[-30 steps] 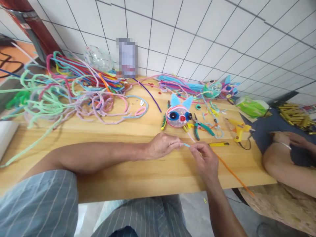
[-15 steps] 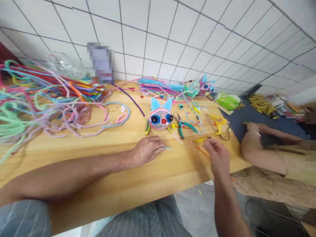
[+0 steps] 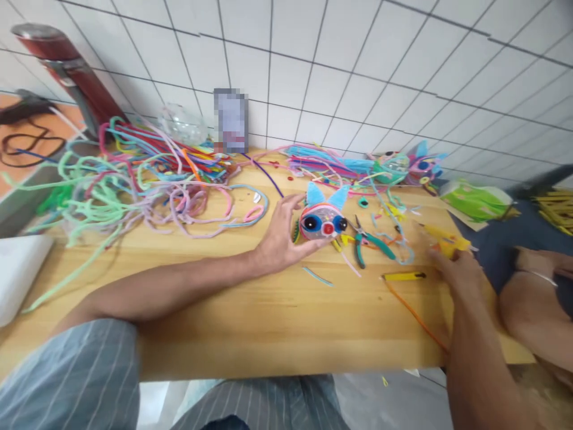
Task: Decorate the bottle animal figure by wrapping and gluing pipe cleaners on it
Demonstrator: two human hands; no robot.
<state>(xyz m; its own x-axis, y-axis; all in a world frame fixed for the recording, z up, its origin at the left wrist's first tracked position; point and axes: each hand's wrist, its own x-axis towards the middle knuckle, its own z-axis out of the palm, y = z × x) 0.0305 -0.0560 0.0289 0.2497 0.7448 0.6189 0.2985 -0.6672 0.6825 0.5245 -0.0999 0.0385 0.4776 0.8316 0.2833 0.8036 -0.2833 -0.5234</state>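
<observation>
Cupping the craft cat head (image 3: 323,220), left hand (image 3: 280,239) open; right hand (image 3: 452,272) gripping glue gun (image 3: 444,237).

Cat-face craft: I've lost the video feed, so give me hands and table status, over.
Left hand cupping the cat-face craft, fingers open. Right hand at the yellow glue gun, grip unclear. Green pliers and short blue strip lie between.

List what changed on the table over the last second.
Both hands let go of the short blue piece, now lying loose. The left hand moved up to cup the cat-face craft; the right hand reached right onto the yellow glue gun. Pliers stayed put.
</observation>
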